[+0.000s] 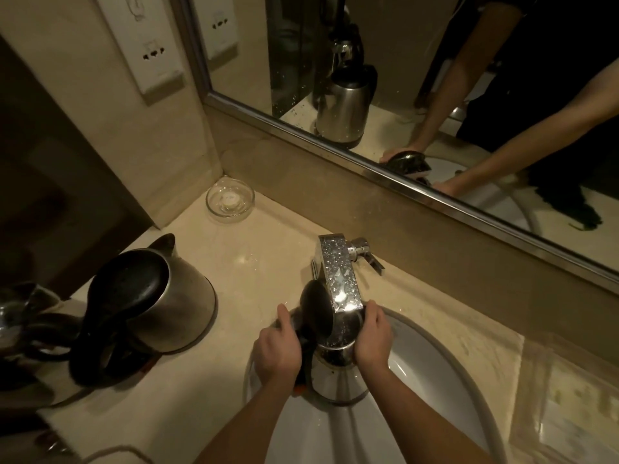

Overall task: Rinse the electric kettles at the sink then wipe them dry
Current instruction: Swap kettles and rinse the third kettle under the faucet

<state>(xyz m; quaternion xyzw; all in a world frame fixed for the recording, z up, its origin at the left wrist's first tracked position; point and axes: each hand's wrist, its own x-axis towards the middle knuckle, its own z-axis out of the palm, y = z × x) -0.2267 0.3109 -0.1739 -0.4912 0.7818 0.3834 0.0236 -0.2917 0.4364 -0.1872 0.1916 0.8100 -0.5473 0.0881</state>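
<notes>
A steel electric kettle with a black lid flipped open is held over the white sink, its mouth up under the wet chrome faucet. My left hand grips its black handle on the left. My right hand clasps the upper body on the right. A second steel kettle with a black lid and handle stands on the counter to the left, lid shut. Whether water runs from the faucet cannot be told.
A clear glass dish sits in the back corner of the beige counter. A mirror spans the back wall, a socket plate is on the left wall. Dark cords and a metal object lie at far left.
</notes>
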